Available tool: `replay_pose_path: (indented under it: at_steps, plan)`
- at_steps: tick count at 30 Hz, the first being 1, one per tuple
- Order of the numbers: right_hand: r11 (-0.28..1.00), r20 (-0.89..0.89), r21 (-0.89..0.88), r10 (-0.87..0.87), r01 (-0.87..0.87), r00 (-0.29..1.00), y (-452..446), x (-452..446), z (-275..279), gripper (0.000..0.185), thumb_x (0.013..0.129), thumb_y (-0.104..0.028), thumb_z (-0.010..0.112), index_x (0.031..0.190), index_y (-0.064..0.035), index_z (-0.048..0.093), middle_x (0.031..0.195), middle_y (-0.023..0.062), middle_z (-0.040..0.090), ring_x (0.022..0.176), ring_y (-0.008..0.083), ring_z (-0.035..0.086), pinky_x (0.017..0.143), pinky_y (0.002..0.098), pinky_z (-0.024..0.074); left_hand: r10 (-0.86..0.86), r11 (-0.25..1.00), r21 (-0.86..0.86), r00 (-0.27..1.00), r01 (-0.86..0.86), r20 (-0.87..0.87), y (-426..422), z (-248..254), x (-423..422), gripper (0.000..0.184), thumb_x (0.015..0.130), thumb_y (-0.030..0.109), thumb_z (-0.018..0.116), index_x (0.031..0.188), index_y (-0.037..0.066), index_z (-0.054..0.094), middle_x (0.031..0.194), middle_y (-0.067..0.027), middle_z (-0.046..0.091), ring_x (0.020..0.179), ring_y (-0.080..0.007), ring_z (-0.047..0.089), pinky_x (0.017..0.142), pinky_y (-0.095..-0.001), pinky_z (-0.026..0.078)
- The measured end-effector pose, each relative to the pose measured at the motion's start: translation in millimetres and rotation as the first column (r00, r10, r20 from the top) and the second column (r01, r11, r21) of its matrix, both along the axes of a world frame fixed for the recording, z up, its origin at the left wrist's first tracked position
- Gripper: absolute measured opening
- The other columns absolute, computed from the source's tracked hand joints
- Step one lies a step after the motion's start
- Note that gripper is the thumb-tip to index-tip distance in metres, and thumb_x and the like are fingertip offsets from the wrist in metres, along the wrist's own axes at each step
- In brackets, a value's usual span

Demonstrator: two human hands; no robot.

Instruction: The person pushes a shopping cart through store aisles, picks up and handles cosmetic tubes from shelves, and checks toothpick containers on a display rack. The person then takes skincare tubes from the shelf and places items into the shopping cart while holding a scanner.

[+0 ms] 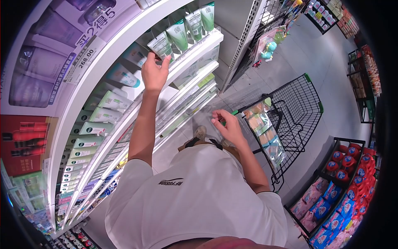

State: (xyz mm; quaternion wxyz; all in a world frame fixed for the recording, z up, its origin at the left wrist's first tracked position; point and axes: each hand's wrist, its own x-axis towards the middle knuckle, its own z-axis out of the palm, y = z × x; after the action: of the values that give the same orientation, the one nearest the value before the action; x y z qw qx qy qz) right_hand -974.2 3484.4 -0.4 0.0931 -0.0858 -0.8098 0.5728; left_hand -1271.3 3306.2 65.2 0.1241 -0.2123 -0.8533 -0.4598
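My left hand (155, 74) is raised to the top shelf, its fingers closed on the lower end of a white and green tube (161, 44). More green and white tubes (178, 35) stand to the right of it along the shelf edge. A white and teal tube (123, 75) lies to the left of my wrist. My right hand (228, 125) is in front of my body, near the green handle end of a black wire shopping cart (296, 112). Its fingers are curled, and whether they touch the handle or hold anything is too small to tell.
White shelves (195, 52) curve down the left side, stacked with boxes and tubes. The cart's seat panel (265, 133) carries printed pictures. At the lower right stands a black rack (315, 199) with red tubs and blue and pink packs. A hanging display (267, 50) is at the top.
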Motion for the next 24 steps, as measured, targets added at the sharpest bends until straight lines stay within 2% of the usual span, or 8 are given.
replay_pose_path:
  at_steps: [8,11,14,16,17,19,21,24]
  plan:
    - [1.000,0.013,0.006,0.009,-0.009,1.000,0.8,2.1,-3.5,0.030,0.097,-0.017,0.073,0.119,0.0022,0.068,0.105,0.0145,0.074,0.090,0.0246,0.073,0.071,0.0342,0.0553,-0.012,1.000,0.014,1.000,0.012,0.017,-0.4,1.0,0.5,0.040,0.091,0.031,0.081,0.115,0.002,0.066,0.096,-0.0142,0.078,0.082,-0.0322,0.075,0.076,-0.0426,0.056]
    - [1.000,0.007,0.003,0.008,-0.008,1.000,1.2,3.1,-5.9,0.030,0.096,-0.017,0.073,0.119,0.0020,0.068,0.105,0.0144,0.074,0.090,0.0245,0.073,0.070,0.0340,0.0549,0.007,1.000,-0.011,1.000,-0.007,0.026,-0.2,7.7,8.0,0.040,0.091,0.032,0.081,0.115,0.003,0.066,0.103,-0.0147,0.078,0.090,-0.0307,0.074,0.078,-0.0428,0.057]
    - [1.000,0.011,-0.001,-0.002,0.002,1.000,1.9,5.8,-6.1,0.031,0.096,-0.018,0.073,0.119,0.0019,0.068,0.105,0.0141,0.074,0.090,0.0244,0.073,0.071,0.0343,0.0549,0.057,0.998,0.014,0.998,-0.057,-0.023,-2.7,16.6,26.3,0.038,0.091,0.026,0.080,0.119,0.003,0.066,0.112,-0.0151,0.075,0.098,-0.0289,0.072,0.082,-0.0416,0.056]
    - [1.000,0.024,-0.008,-0.017,0.017,1.000,3.0,7.1,-8.6,0.031,0.096,-0.019,0.073,0.119,0.0019,0.068,0.105,0.0140,0.074,0.090,0.0244,0.073,0.072,0.0347,0.0551,0.146,0.980,0.166,0.969,-0.113,-0.202,-6.2,21.5,51.0,0.037,0.092,0.017,0.076,0.124,0.000,0.065,0.116,-0.0157,0.072,0.098,-0.0276,0.069,0.086,-0.0409,0.055]
    - [1.000,0.002,-0.004,-0.020,0.020,1.000,2.9,7.9,-13.3,0.031,0.098,-0.021,0.071,0.119,0.0018,0.068,0.104,0.0139,0.074,0.090,0.0237,0.072,0.072,0.0349,0.0550,0.134,0.981,0.162,0.970,-0.102,-0.201,-7.8,18.8,64.9,0.037,0.092,0.017,0.076,0.124,0.000,0.065,0.116,-0.0157,0.072,0.098,-0.0276,0.069,0.086,-0.0409,0.055]
    - [0.999,-0.018,-0.004,-0.042,0.042,0.999,2.3,7.1,-14.5,0.030,0.100,-0.022,0.070,0.119,0.0017,0.068,0.104,0.0138,0.074,0.089,0.0230,0.072,0.073,0.0350,0.0549,0.115,0.964,0.267,0.914,-0.008,-0.389,-8.6,9.6,96.7,0.036,0.091,0.007,0.072,0.125,-0.002,0.064,0.115,-0.0153,0.071,0.093,-0.0257,0.068,0.090,-0.0379,0.053]
    - [0.988,0.028,-0.156,0.010,-0.005,1.000,-1.8,6.0,-8.0,0.031,0.108,-0.027,0.061,0.117,0.0016,0.068,0.100,0.0104,0.073,0.089,0.0192,0.069,0.077,0.0343,0.0546,-0.112,0.956,0.216,0.930,0.197,-0.349,2.3,1.4,138.2,0.036,0.088,0.004,0.071,0.123,-0.001,0.064,0.115,-0.0138,0.072,0.087,-0.0236,0.066,0.095,-0.0399,0.050]
    - [0.842,-0.005,-0.535,0.073,-0.064,0.997,-10.4,1.2,-14.8,0.040,0.114,-0.033,0.049,0.112,0.0010,0.069,0.096,0.0045,0.069,0.090,0.0153,0.064,0.084,0.0315,0.0526,-0.506,0.825,0.184,0.843,0.535,-0.182,22.8,-26.9,183.0,0.044,0.084,0.006,0.073,0.127,0.002,0.064,0.116,-0.0115,0.073,0.080,-0.0236,0.066,0.104,-0.0473,0.044]
